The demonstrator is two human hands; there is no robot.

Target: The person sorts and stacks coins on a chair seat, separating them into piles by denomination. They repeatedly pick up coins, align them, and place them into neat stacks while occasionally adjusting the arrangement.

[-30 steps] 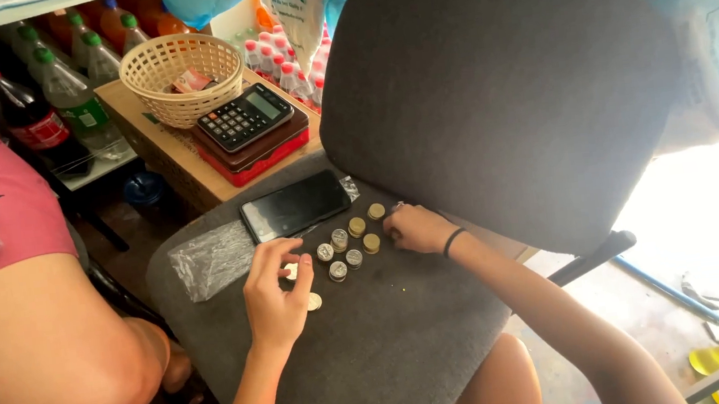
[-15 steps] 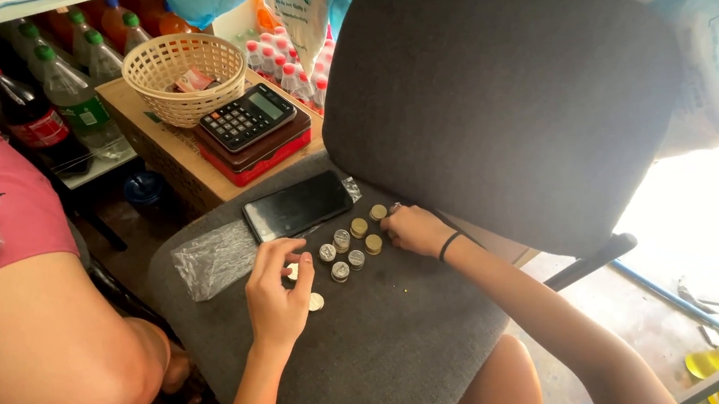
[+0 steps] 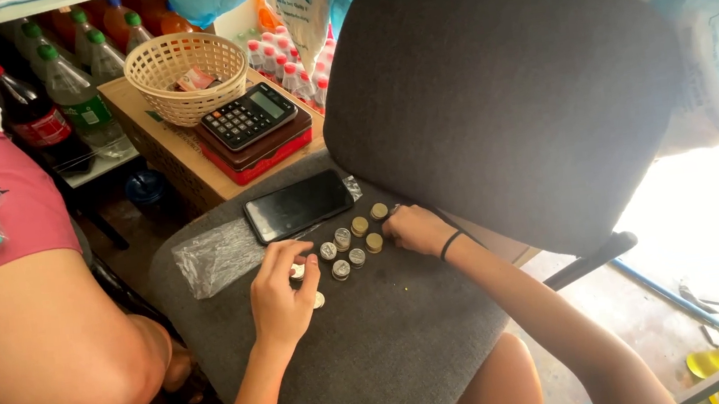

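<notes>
Left hand (image 3: 280, 295) fingers pinch a small silver coin (image 3: 297, 271); right hand (image 3: 416, 227) fingers, curled, touch short stacked gold and silver coins (image 3: 353, 240) on the grey fabric chair seat (image 3: 393, 350).

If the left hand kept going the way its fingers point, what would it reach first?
The left hand points up and away across the grey chair seat. It would likely first meet the nearest coin stacks, then the black phone behind them; depth is hard to judge.

On the chair seat (image 3: 376, 360), coin stacks (image 3: 351, 242) lie between the left hand (image 3: 283, 297) at seven o'clock and right hand (image 3: 418, 228) at three, phone (image 3: 298, 206) at eleven, calculator (image 3: 251, 114) beyond.
</notes>
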